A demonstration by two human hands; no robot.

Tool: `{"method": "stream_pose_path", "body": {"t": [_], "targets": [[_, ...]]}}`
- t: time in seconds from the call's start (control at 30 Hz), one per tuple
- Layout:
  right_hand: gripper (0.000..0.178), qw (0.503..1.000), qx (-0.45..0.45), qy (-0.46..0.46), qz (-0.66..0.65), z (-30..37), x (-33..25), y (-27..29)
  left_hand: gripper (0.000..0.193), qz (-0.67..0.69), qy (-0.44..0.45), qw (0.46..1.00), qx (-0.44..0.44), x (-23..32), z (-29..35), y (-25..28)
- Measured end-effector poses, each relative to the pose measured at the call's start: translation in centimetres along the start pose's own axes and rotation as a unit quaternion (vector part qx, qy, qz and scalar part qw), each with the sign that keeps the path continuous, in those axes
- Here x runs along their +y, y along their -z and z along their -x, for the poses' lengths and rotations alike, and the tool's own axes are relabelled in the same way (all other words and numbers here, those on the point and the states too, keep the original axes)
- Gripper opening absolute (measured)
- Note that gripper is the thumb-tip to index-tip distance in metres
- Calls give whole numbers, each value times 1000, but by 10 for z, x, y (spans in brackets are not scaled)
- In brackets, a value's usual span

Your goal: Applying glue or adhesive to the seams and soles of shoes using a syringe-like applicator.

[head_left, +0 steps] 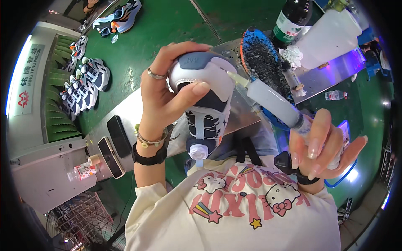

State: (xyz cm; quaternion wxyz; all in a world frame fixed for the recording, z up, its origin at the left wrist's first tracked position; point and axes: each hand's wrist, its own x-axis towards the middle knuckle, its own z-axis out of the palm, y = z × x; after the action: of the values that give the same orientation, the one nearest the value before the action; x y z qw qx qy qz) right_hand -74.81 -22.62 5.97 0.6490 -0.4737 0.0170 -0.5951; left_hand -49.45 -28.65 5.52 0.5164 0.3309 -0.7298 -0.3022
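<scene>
My left hand is wrapped round the toe end of a white, grey and black sneaker, with the thumb across its upper and a finger over the toe. The shoe's toe points away from me and its laced opening faces my chest. A large plastic syringe with whitish liquid in the barrel is gripped by its rear end in my right hand. The pale nozzle reaches the right side of the toe; whether it touches the shoe I cannot tell.
Beside the syringe lies a blue-edged pad covered in black crumbs. A dark bottle and white plastic jug stand at the far right. Several sneakers sit on the green surface left. Two phones lie on the bench's left part.
</scene>
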Motion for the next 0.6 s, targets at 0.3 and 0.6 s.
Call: {"method": "stream_pose_path", "body": {"t": [0.3, 0.6], "targets": [[75, 997, 1, -79, 21, -21, 11, 22, 47, 37, -18, 999, -27, -23, -13, 9], [66, 989, 108, -44, 93, -11, 49, 24, 47, 55, -69, 995, 53, -54, -10, 19]]}}
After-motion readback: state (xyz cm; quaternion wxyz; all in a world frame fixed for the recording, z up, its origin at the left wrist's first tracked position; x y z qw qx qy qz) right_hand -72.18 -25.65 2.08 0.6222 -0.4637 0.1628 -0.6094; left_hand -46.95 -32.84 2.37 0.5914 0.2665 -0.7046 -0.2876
